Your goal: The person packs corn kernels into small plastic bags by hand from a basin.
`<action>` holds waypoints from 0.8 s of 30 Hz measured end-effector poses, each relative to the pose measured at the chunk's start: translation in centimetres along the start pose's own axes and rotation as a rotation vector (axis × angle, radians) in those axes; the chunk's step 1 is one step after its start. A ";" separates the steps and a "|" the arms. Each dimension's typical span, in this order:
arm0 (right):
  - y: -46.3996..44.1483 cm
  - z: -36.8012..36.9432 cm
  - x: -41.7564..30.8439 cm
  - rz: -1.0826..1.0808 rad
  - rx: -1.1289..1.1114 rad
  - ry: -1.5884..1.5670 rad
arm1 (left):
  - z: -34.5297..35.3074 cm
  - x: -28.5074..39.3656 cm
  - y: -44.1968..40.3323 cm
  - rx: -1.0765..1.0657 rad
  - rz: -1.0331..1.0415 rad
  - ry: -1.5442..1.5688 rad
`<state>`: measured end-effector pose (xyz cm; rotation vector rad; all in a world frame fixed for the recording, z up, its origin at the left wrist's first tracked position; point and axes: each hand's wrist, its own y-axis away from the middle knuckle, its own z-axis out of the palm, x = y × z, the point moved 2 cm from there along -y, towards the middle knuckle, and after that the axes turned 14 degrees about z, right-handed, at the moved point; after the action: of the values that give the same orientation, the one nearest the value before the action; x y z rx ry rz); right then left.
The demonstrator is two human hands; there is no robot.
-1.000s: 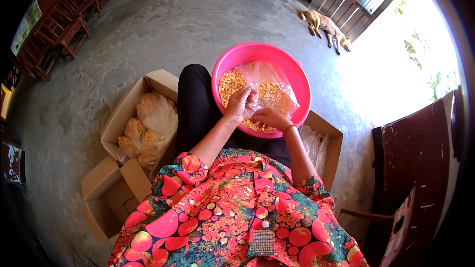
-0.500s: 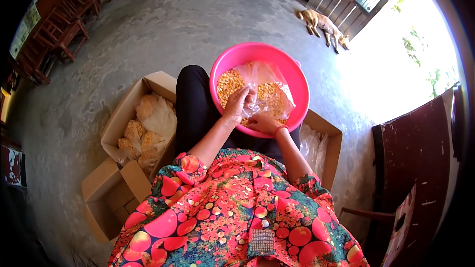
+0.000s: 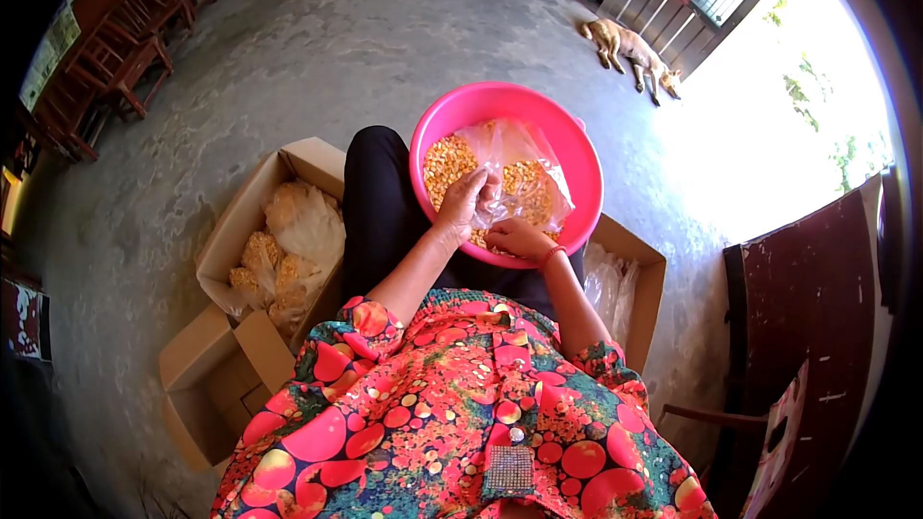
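A pink plastic basin [image 3: 587,163] rests across my lap with yellow corn kernels [image 3: 446,165] in it. Inside it lies a clear plastic bag [image 3: 535,146], with kernels showing through and around it. My left hand [image 3: 464,202] is closed on the gathered edge of the bag, thumb upward. Low in the basin, at the near side of the bag, my right hand [image 3: 520,238] is curled down against the kernels. Its fingertips are partly hidden, and I cannot tell what is in them. A red bracelet circles that wrist.
Left of my legs, a cardboard box [image 3: 229,248] holds several filled bags, beside another open carton [image 3: 185,356]. A box [image 3: 646,303] of clear plastic bags stands at right. A dog [image 3: 630,50] lies near the bright doorway; wooden chairs [image 3: 117,67] line the left wall.
My right hand has shifted very slightly near the bag, its fingers curled more. The left hand keeps its hold on the bag, and the basin stays on my lap.
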<state>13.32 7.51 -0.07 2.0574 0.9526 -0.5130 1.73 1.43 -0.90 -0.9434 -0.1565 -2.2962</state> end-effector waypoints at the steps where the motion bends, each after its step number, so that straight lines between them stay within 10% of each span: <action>1: 0.1 0.0 0.1 -0.001 0.000 0.001 | 0.0 0.0 0.0 -0.005 0.002 0.001; 15: 0.2 -1.7 2.3 0.202 -0.066 -1.027 | 0.3 0.5 0.3 0.034 -0.053 0.021; 24: -2.8 -4.6 1.5 0.068 0.063 -1.162 | 0.3 0.5 0.2 -0.009 -0.022 -0.020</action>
<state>12.28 12.97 0.38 1.4163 0.1534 -1.4697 1.79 1.13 -0.37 -0.9734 -0.1659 -2.3101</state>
